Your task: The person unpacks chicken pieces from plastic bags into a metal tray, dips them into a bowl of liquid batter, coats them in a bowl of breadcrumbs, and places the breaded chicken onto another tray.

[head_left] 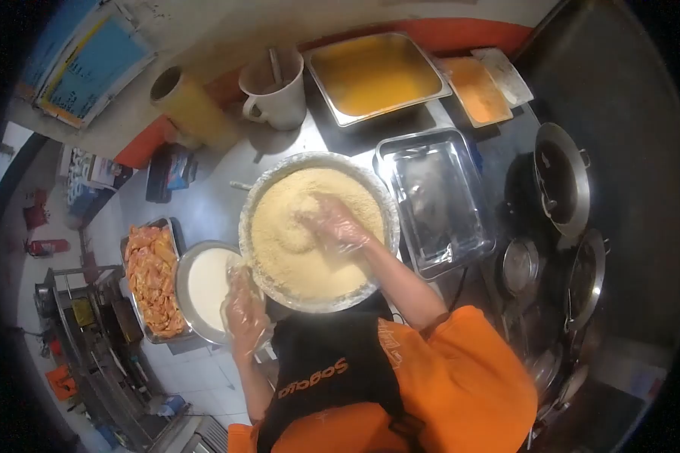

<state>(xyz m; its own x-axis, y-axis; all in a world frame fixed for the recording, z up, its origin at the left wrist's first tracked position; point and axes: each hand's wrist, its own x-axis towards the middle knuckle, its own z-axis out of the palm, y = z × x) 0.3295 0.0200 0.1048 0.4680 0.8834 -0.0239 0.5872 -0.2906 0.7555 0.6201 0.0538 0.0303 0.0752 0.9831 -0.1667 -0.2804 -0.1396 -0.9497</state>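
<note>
A wide round pan [255, 285] of pale yellow crumbs stands in front of me. My right hand [336, 224], in a clear plastic glove, is down in the crumbs with its fingers curled in. Crumbs cover the fingertips, so what they hold is hidden. My left hand [247, 311], also gloved, is at the near right rim of a metal bowl of white liquid [209, 281], close to the pan. Its fingers are stretched out and it appears to hold nothing. Left of the bowl lies a metal tray [149, 334] of raw marinated meat pieces [149, 279].
A glass dish [438, 200] stands right of the pan. Behind are a metal tray of yellow liquid [381, 75], a white jug [276, 94], a yellow roll [189, 106] and an orange-filled container [476, 90]. Pans [563, 181] and a strainer [520, 266] are at the right.
</note>
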